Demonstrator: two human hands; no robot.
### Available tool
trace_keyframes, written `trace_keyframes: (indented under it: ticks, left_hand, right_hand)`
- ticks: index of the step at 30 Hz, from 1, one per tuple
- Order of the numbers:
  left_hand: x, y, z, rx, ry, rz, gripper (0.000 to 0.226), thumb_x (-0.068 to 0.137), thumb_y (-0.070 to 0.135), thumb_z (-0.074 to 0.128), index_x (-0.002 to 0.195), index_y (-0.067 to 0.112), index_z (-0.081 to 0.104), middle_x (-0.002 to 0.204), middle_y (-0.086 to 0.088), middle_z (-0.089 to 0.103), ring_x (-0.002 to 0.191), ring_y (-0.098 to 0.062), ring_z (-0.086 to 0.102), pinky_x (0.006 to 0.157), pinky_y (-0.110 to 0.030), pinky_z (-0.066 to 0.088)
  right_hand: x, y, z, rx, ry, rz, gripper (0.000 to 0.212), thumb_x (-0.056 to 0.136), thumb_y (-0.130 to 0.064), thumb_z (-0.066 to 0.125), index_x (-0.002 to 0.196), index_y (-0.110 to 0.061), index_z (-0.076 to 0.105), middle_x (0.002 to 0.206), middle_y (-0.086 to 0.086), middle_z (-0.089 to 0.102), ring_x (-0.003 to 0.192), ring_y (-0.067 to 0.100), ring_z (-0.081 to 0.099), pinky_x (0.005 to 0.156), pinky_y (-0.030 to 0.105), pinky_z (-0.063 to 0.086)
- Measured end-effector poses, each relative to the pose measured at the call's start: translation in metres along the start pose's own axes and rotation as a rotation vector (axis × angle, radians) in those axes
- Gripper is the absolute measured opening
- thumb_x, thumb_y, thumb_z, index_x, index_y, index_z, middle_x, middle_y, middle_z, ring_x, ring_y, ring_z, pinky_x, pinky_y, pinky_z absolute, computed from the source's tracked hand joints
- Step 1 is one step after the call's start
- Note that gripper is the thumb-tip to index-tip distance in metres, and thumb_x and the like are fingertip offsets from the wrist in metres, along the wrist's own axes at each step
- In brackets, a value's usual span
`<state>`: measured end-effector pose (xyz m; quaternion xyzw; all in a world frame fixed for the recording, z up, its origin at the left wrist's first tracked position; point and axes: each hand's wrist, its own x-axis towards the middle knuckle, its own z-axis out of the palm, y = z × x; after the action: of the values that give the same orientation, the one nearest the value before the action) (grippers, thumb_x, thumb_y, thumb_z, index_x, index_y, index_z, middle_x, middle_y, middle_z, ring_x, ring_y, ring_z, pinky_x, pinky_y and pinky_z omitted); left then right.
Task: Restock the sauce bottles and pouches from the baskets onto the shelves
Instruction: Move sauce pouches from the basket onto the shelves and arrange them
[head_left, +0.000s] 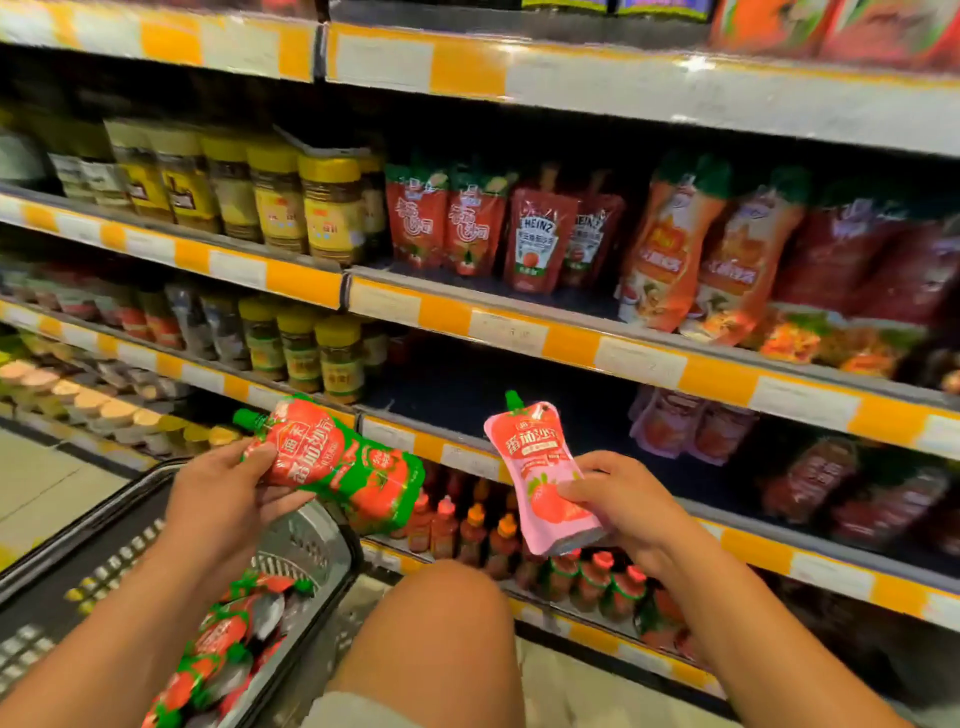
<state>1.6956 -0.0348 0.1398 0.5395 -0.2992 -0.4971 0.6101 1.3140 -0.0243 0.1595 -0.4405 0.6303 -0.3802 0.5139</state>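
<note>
Pouches are held one per hand in front of the shelves, so the step in hand appears to be placement. Left hand is curled round a red-and-green pouch, thumb across its face, spout pointing up-left. Right hand pinches a pink pouch near its base, spout up. Both grips are closed on their pouches; neither pouch touches a shelf.

Next move, as judged: each pouch is to be matched to its row. Pink pouches are seen standing at the right of the shelf just behind the hands, with a dark gap to their left; that gap is the likely slot. A matching row for the red-and-green pouch is not identified with certainty.

Containers: a basket at lower left is seen holding more red-and-green pouches, heaped loosely. A count cannot be made.
</note>
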Motion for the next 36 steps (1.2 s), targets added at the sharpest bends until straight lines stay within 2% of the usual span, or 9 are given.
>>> trace_keyframes:
  ticks: [6,10,14,17,22,27,30,32,36]
  left_hand:
    - [-0.012,-0.007,0.091,0.055,-0.150,-0.052,0.017,0.107,0.011,0.049,0.102,0.002,0.062,0.095,-0.022,0.070,0.065,-0.021,0.074,0.063,-0.036,0.065]
    - [-0.015,-0.017,0.145,0.071,-0.227,-0.101,0.022,0.108,0.011,0.047,0.121,-0.002,0.059,0.101,-0.024,0.070,0.064,-0.020,0.075,0.062,-0.035,0.065]
    - [-0.013,-0.029,0.191,0.093,-0.247,-0.132,0.020,0.108,0.013,0.050,0.122,0.001,0.057,0.091,-0.019,0.072,0.063,-0.022,0.074,0.060,-0.039,0.065]
    - [-0.005,-0.038,0.220,0.118,-0.250,-0.157,0.022,0.107,0.013,0.051,0.125,0.001,0.056,0.092,-0.019,0.070,0.067,-0.025,0.072,0.064,-0.043,0.064]
    - [0.021,-0.054,0.260,0.164,-0.278,-0.146,0.010,0.106,0.012,0.053,0.103,0.007,0.060,0.058,-0.004,0.068,0.039,-0.008,0.060,0.061,-0.039,0.065]
    - [0.049,-0.059,0.286,0.189,-0.231,-0.108,0.011,0.100,0.004,0.054,0.095,0.010,0.061,0.083,-0.015,0.069,0.061,-0.017,0.067,0.057,-0.034,0.063]
    - [0.063,-0.064,0.301,0.168,-0.271,-0.089,0.016,0.100,0.009,0.061,0.115,0.011,0.063,0.110,-0.015,0.071,0.088,-0.025,0.069,0.065,-0.035,0.060]
    - [0.067,-0.066,0.311,0.166,-0.322,-0.073,0.032,0.102,0.013,0.059,0.134,0.012,0.059,0.123,-0.009,0.069,0.103,-0.024,0.067,0.071,-0.033,0.059]
    - [0.070,-0.067,0.330,0.182,-0.350,-0.007,0.035,0.104,0.012,0.055,0.138,0.014,0.056,0.125,-0.003,0.068,0.105,-0.017,0.067,0.076,-0.030,0.059]
  right_hand:
    - [-0.002,0.019,-0.075,0.058,0.160,0.020,0.018,0.089,-0.007,0.075,0.107,-0.010,0.071,0.091,0.010,0.080,0.077,0.027,0.078,0.058,0.034,0.057]
    - [0.004,0.036,-0.115,0.122,0.289,0.006,0.019,0.087,-0.006,0.077,0.104,-0.010,0.071,0.090,0.009,0.080,0.077,0.029,0.078,0.061,0.039,0.060]
    - [0.014,0.052,-0.142,0.159,0.431,-0.027,0.026,0.080,-0.003,0.081,0.102,-0.012,0.069,0.096,0.010,0.078,0.077,0.025,0.078,0.060,0.035,0.059]
    - [0.026,0.057,-0.153,0.198,0.508,-0.033,0.033,0.078,0.002,0.082,0.103,-0.012,0.065,0.100,0.010,0.075,0.085,0.029,0.076,0.072,0.044,0.064]
    - [0.042,0.060,-0.165,0.203,0.608,-0.077,0.031,0.081,0.003,0.077,0.100,-0.016,0.062,0.097,0.003,0.074,0.086,0.023,0.073,0.064,0.033,0.057]
    - [0.058,0.067,-0.164,0.200,0.671,-0.106,0.023,0.083,0.002,0.075,0.094,-0.015,0.065,0.097,0.006,0.073,0.085,0.021,0.070,0.061,0.029,0.054]
    - [0.066,0.074,-0.161,0.198,0.675,-0.151,0.025,0.085,0.004,0.072,0.095,-0.018,0.068,0.090,-0.001,0.074,0.082,0.019,0.071,0.053,0.022,0.051]
    - [0.070,0.077,-0.158,0.201,0.663,-0.185,0.031,0.084,0.006,0.070,0.105,-0.017,0.071,0.094,0.000,0.076,0.084,0.019,0.072,0.061,0.029,0.057]
    - [0.075,0.083,-0.157,0.217,0.688,-0.247,0.042,0.083,0.007,0.072,0.111,-0.025,0.068,0.099,-0.005,0.076,0.083,0.004,0.072,0.065,0.020,0.058]
